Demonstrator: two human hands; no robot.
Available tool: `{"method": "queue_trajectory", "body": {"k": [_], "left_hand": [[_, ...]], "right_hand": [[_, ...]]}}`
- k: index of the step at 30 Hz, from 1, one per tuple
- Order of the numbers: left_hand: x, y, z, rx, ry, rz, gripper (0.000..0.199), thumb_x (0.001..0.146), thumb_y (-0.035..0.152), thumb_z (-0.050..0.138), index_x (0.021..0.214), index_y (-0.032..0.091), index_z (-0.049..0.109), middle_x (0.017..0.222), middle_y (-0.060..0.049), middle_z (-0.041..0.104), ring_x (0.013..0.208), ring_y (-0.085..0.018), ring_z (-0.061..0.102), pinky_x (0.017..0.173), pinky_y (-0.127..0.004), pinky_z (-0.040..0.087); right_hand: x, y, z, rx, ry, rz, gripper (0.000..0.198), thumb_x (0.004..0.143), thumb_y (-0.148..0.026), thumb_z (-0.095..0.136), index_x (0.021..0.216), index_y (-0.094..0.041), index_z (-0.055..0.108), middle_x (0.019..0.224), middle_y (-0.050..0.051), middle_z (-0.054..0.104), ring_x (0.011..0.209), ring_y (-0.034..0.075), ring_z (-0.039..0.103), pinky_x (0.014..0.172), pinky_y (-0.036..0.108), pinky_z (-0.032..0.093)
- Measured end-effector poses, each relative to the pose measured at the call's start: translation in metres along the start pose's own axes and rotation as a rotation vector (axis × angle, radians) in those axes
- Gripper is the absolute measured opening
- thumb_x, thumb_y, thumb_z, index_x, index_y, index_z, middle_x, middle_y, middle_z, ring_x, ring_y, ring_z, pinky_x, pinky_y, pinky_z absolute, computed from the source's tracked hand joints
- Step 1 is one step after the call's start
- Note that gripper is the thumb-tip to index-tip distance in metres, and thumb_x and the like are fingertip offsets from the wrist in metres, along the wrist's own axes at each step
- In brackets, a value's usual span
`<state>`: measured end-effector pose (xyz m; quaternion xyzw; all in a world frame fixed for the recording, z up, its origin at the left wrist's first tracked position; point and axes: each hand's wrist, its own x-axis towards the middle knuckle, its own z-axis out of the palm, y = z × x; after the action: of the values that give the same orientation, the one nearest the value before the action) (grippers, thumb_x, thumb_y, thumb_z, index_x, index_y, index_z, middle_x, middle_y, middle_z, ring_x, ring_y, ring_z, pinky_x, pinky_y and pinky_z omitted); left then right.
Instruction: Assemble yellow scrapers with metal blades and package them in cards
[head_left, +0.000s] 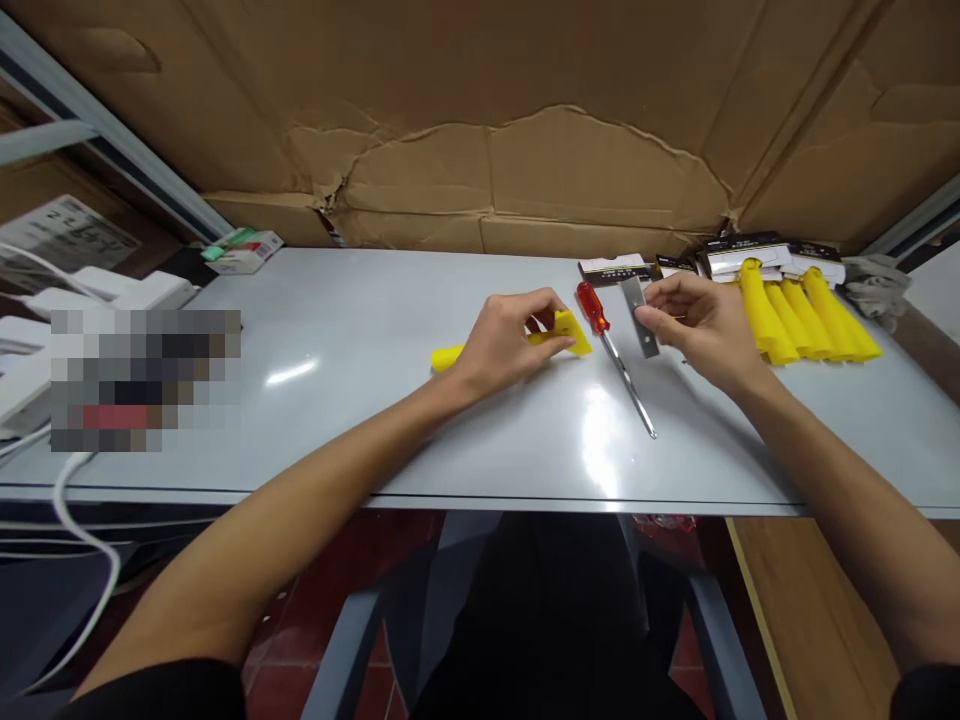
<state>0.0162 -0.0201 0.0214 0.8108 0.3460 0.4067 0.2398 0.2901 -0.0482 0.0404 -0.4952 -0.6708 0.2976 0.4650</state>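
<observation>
My left hand (510,338) is closed around a yellow plastic scraper handle (448,357). The wide yellow head (574,335) sticks out past my fingertips, and the middle of the handle is hidden under the hand. Between thumb and fingers, my right hand (697,322) pinches a flat grey metal scraper blade (643,325) with holes in it, tilted a little above the table. Lying between the two hands is a screwdriver (619,365) with a clear red handle; its shaft points towards me. The blade and the yellow head are apart.
Several yellow scraper handles (810,320) lie at the right, with black and white packaging cards (750,255) behind them. White power adapters and cables (150,290) sit at the left, near a small box (244,252). Cardboard (525,180) lines the back of the white table (360,440).
</observation>
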Motion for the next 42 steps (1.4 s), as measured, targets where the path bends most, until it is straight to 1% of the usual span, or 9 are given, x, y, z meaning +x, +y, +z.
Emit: {"method": "queue_trajectory", "body": {"k": [4,9,14,18,20,22,25,33,42], "left_hand": [[-0.003,-0.002,0.008,0.26,-0.063,0.096,0.008,0.094,0.022,0.074,0.087,0.024,0.07,0.093,-0.001,0.078,0.087,-0.02,0.069,0.08,-0.036,0.054],[-0.005,-0.015,0.012,0.315,-0.188,0.141,0.011,0.09,0.015,0.079,0.093,0.026,0.08,0.111,-0.003,0.08,0.107,-0.026,0.07,0.088,-0.039,0.054],[-0.004,-0.019,0.007,0.276,-0.304,0.178,0.011,0.09,0.036,0.092,0.098,0.03,0.087,0.127,-0.005,0.076,0.117,-0.027,0.069,0.093,-0.039,0.055],[-0.004,-0.015,0.002,0.274,-0.349,0.189,0.02,0.097,0.048,0.085,0.107,0.031,0.088,0.136,-0.008,0.071,0.118,-0.026,0.07,0.095,-0.04,0.054],[-0.004,-0.011,0.001,0.313,-0.34,0.15,0.034,0.099,0.05,0.082,0.127,0.031,0.083,0.136,-0.009,0.07,0.119,-0.027,0.07,0.096,-0.04,0.054],[-0.004,-0.007,0.001,0.355,-0.343,0.088,0.059,0.095,0.054,0.084,0.148,0.03,0.071,0.139,-0.01,0.069,0.12,-0.03,0.069,0.096,-0.041,0.055],[-0.004,-0.002,0.002,0.427,-0.381,0.001,0.083,0.09,0.059,0.085,0.161,0.027,0.057,0.143,-0.012,0.067,0.124,-0.034,0.067,0.094,-0.043,0.055],[0.0,0.0,-0.001,0.395,-0.412,-0.046,0.078,0.089,0.056,0.082,0.156,0.021,0.061,0.127,-0.011,0.076,0.106,-0.029,0.072,0.087,-0.038,0.051],[0.0,0.003,-0.001,0.383,-0.418,-0.104,0.075,0.086,0.059,0.084,0.149,0.022,0.068,0.114,-0.008,0.079,0.096,-0.027,0.071,0.077,-0.034,0.044]], "right_hand": [[-0.011,-0.013,0.011,0.182,-0.085,0.059,0.056,0.076,-0.067,0.096,0.094,-0.024,0.064,0.073,-0.001,0.064,0.053,0.011,0.056,0.042,0.027,0.039],[-0.02,-0.023,0.015,0.201,-0.079,0.017,0.056,0.081,-0.067,0.093,0.094,-0.025,0.059,0.066,-0.003,0.062,0.049,0.012,0.058,0.041,0.028,0.043],[-0.024,-0.025,0.019,0.246,-0.11,-0.019,0.053,0.085,-0.063,0.091,0.094,-0.025,0.056,0.065,-0.004,0.065,0.049,0.012,0.062,0.042,0.027,0.048],[-0.028,-0.026,0.022,0.342,-0.155,-0.06,0.05,0.088,-0.057,0.09,0.096,-0.023,0.055,0.062,-0.005,0.065,0.045,0.013,0.062,0.04,0.026,0.049],[-0.031,-0.029,0.023,0.37,-0.173,-0.047,0.049,0.09,-0.057,0.089,0.098,-0.024,0.054,0.062,-0.006,0.065,0.044,0.013,0.062,0.04,0.026,0.051],[-0.034,-0.033,0.025,0.396,-0.179,-0.045,0.049,0.089,-0.057,0.089,0.097,-0.024,0.054,0.063,-0.006,0.066,0.044,0.013,0.063,0.04,0.025,0.051],[-0.04,-0.038,0.027,0.449,-0.193,-0.068,0.048,0.09,-0.055,0.089,0.097,-0.023,0.054,0.067,-0.006,0.068,0.046,0.013,0.066,0.039,0.024,0.052],[-0.045,-0.037,0.03,0.517,-0.224,-0.11,0.041,0.094,-0.044,0.088,0.096,-0.023,0.053,0.066,-0.007,0.069,0.049,0.014,0.069,0.043,0.024,0.058],[-0.047,-0.039,0.03,0.402,-0.188,-0.064,0.048,0.092,-0.057,0.086,0.096,-0.024,0.051,0.063,-0.006,0.066,0.047,0.013,0.067,0.041,0.024,0.054]]}}
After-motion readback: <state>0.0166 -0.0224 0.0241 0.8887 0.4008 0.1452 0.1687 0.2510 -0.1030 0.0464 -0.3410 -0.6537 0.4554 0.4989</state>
